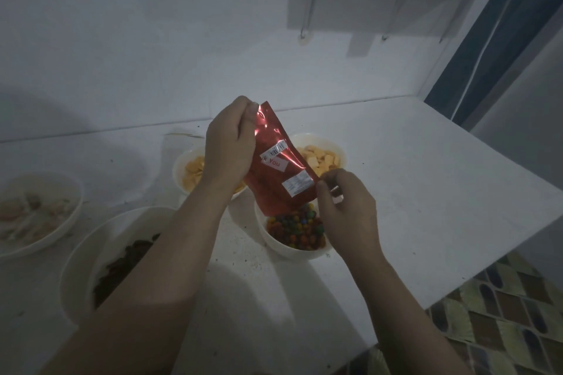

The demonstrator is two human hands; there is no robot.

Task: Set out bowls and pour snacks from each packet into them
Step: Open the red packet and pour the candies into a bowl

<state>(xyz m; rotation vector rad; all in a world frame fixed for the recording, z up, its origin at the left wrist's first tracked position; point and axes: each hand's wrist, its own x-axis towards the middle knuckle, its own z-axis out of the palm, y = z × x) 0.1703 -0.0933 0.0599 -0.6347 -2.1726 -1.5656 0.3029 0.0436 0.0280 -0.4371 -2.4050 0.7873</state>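
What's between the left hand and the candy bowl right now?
The red packet, gripped at its top by the left hand, hangs mouth-down over the candy bowl in the head view.

- 5 round white bowls of snacks (292, 248), though the 1 behind the left hand is partly hidden
- 1 shiny red foil packet (278, 167)
- 2 bare hands (230, 143)

"k You" on red packet (275, 173)
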